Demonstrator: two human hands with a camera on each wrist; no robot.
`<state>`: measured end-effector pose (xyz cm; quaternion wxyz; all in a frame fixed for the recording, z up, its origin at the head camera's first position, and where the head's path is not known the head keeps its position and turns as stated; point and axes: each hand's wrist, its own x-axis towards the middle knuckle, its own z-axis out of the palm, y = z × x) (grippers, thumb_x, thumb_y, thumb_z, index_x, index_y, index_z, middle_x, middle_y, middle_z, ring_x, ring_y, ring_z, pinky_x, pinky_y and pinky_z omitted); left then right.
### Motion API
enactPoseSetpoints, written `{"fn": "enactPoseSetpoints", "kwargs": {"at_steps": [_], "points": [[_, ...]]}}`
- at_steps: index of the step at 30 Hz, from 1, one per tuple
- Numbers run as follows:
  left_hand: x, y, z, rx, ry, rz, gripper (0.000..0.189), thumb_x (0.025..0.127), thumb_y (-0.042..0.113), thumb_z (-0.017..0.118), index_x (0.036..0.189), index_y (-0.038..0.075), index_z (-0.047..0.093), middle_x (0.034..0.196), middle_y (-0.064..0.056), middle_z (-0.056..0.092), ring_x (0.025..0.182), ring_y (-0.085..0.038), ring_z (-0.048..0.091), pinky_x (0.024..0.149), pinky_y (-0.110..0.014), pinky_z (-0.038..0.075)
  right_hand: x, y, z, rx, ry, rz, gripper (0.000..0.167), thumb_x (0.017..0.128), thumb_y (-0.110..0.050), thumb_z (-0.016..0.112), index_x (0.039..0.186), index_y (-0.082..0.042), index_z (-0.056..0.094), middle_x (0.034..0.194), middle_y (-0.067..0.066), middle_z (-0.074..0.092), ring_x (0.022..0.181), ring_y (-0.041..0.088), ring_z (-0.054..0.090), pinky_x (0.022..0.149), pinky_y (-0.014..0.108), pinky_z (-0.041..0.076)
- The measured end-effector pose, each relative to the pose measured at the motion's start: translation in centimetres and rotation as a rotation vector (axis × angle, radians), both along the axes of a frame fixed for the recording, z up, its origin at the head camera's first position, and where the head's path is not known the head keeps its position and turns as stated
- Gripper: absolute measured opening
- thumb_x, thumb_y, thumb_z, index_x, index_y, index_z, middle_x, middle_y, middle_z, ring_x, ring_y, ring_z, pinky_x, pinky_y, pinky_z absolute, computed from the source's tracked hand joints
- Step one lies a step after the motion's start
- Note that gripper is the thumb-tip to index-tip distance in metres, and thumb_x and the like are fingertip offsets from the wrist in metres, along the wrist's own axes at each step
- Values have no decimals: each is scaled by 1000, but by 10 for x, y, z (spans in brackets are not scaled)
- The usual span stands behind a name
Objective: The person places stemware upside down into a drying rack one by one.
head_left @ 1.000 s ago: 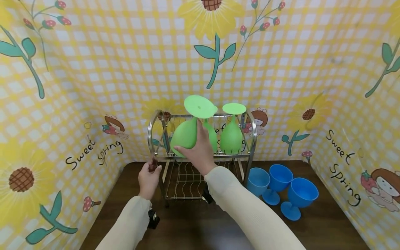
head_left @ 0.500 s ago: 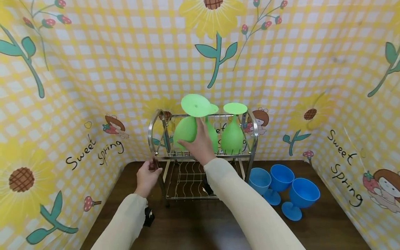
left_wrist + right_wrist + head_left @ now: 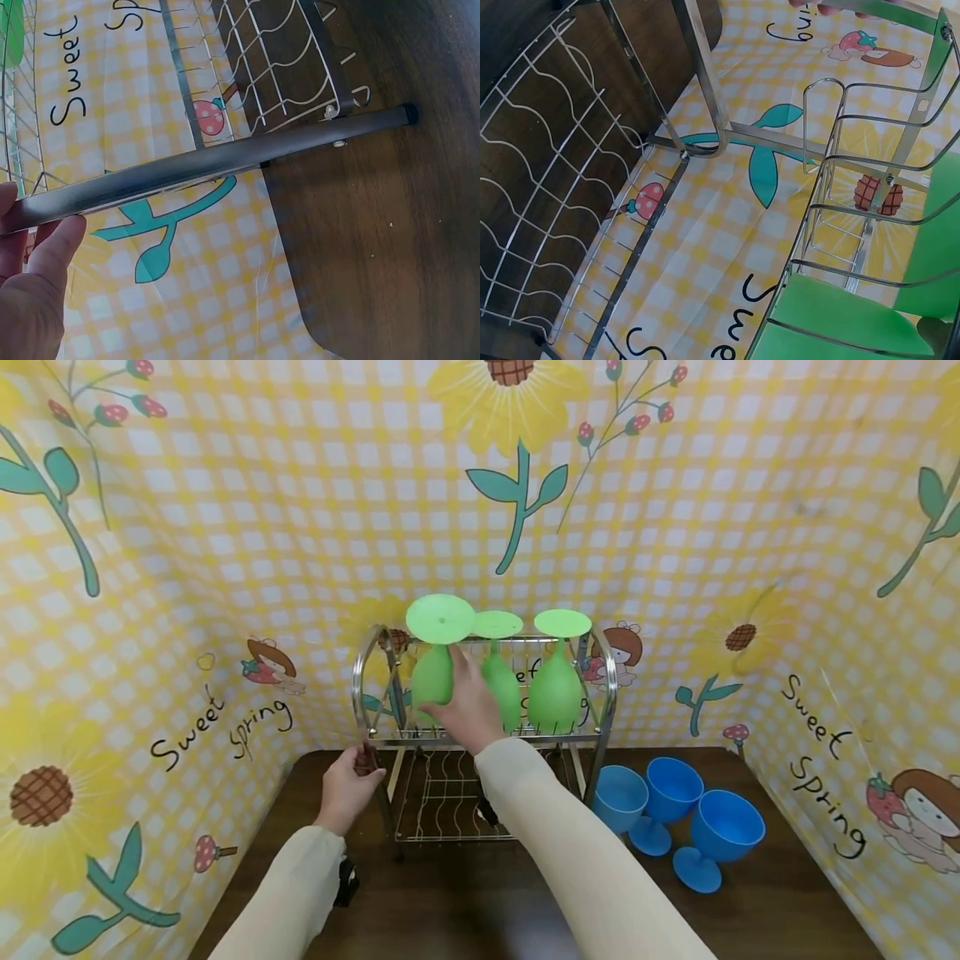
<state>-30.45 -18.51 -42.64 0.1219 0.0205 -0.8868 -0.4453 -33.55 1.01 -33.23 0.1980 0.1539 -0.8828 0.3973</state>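
Observation:
My right hand (image 3: 468,703) holds an upside-down green plastic goblet (image 3: 431,681) at the left end of the upper tier of a metal dish rack (image 3: 491,739). The thumb lies across its bowl, and the foot is uppermost. Two more green goblets stand inverted on that tier, a middle one (image 3: 502,689) partly behind the hand and a right one (image 3: 555,693). My left hand (image 3: 348,789) grips the rack's front left post; in the left wrist view, thumb and fingers close around this post (image 3: 187,165). Green bowl surfaces (image 3: 840,319) show at the right wrist view's lower right.
Three blue goblets (image 3: 723,827) stand upright on the dark wooden table (image 3: 465,902), right of the rack. The rack's lower wire tier (image 3: 450,793) lies beneath the green goblets. A yellow checked cloth (image 3: 337,485) with flower prints surrounds the table at back and sides.
My right hand has moved left with the green goblet, which has gone from tilted to nearly upright and away from the middle one. My left hand stays at the post, its forearm shifted slightly left.

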Motion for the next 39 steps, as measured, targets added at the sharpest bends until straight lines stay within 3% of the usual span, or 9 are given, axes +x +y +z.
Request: {"fn": "enactPoseSetpoints", "kwargs": {"at_steps": [7,16,31,39], "points": [[0,6,-3,27,9,13,31,88,0,63,115,-9,53,104,-26,59,97,-39,58,83,-49,47,-5,-3,-1,84,-46,0,101,70,-20,87,150,-13,24,142,13,41,115,33,55,89,46,50],[1,8,0,45,4,22,33,89,-1,61,119,-10,51,108,-27,57,100,-40,57,84,-50,47,-11,-5,1,261,-127,11,98,77,-24,82,151,-9,19,147,18,34,114,32,56,86,42,52],[7,6,-6,60,-3,8,35,88,-3,60,120,-11,50,108,-27,57,100,-39,57,83,-49,47,-19,-5,-9,199,-223,57,113,78,-16,80,154,-17,-5,150,29,24,81,30,65,65,33,54],[6,6,-3,53,27,1,32,88,-5,60,118,-12,51,106,-27,57,99,-40,57,83,-49,48,-18,-8,-7,224,-221,-44,109,78,-24,81,154,-15,4,143,27,36,89,33,65,63,36,55]]}}
